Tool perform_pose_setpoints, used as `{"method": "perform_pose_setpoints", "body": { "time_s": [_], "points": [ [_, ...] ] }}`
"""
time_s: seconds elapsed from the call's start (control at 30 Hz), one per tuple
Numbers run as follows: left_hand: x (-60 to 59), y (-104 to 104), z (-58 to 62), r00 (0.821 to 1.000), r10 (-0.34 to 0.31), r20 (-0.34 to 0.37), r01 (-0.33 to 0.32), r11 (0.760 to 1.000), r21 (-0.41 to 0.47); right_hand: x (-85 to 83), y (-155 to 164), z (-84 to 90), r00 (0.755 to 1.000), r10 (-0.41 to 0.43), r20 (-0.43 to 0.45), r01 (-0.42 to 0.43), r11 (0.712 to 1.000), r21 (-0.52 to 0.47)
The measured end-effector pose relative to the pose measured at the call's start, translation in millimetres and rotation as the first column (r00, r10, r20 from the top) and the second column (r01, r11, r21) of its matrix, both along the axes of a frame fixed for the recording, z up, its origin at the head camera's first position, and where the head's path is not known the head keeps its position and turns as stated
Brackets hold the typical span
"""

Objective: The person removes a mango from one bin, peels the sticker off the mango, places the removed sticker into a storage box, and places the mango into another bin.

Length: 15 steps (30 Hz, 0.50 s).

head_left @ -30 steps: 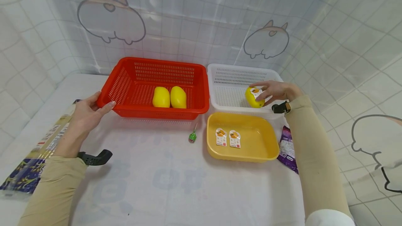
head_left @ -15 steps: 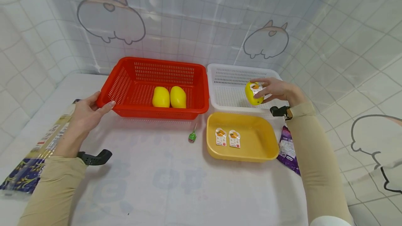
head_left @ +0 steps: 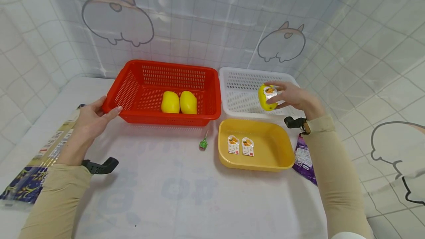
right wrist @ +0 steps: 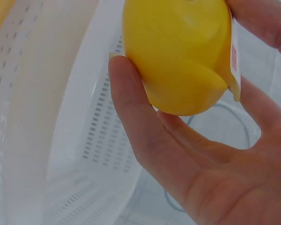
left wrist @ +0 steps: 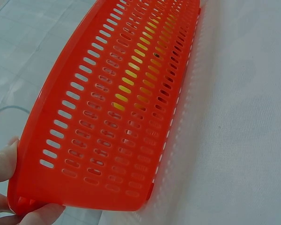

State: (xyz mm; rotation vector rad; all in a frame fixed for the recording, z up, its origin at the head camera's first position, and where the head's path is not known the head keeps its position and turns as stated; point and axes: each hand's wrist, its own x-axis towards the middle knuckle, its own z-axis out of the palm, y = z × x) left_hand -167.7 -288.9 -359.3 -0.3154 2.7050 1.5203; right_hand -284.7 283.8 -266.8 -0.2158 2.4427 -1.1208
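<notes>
My right hand (head_left: 288,96) grips a yellow mango-shaped cup (head_left: 267,98) with a printed foil lid, held above the white basket (head_left: 229,75). In the right wrist view the thumb and fingers wrap round the yellow cup (right wrist: 178,56), with the white basket (right wrist: 61,140) below. My left hand (head_left: 94,117) holds the front left corner of the red basket (head_left: 132,67); fingertips (left wrist: 4,161) curl over its rim in the left wrist view. Two more yellow cups (head_left: 179,102) lie side by side in the red basket (left wrist: 122,117).
A yellow tray (head_left: 280,150) in front of the white basket holds two peeled foil lids (head_left: 240,145). A small green wrapped sweet (head_left: 203,144) lies on the table left of the tray. A purple packet (head_left: 303,159) lies at the right, a patterned bag (head_left: 31,169) at the left edge.
My right hand has lifted the yellow cup out of the white basket and turned it slightly. The left hand and red basket have stayed still.
</notes>
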Motion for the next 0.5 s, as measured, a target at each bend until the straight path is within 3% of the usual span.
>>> {"method": "perform_pose_setpoints", "body": {
  "time_s": [0.5],
  "points": [
    [0.2, 0.6, -0.4, 1.0, 0.017, 0.006, -0.017, 1.0, 0.013, 28.3, -21.4, -3.4, 0.986, 0.009, -0.167, -0.001, 0.999, 0.045]
  ]
}}
